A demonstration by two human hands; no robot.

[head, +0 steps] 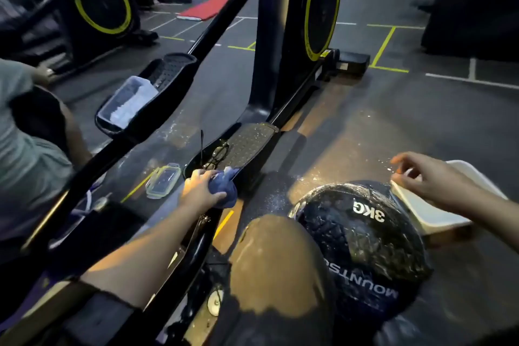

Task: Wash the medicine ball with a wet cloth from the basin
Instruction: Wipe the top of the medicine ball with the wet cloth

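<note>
Your left hand (200,191) grips a bunched blue cloth (224,189) at nine o'clock of the medicine ball (362,244); your right hand (427,177) hovers loose-fingered over the white basin (415,205). Dark gym floor (421,121), wet around you. Glasses (217,153) lie on the machine's pedal (247,146). Black ball glistens beside your knee (269,258).

- Your medicine ball (362,250) is black with a textured, patterned skin, glistening wet and flecked with white droplets. White lettering reads "3KG" near the top and a brand name lower down, both upside down to you. It sits on the dark floor just beside your knee.
- Your cloth (224,187) is blue, bunched into a crumpled wad at the near end of the machine's footplate.
- Your basin (432,205) is white and rectangular, tilted, touching the ball's far right side.
</note>
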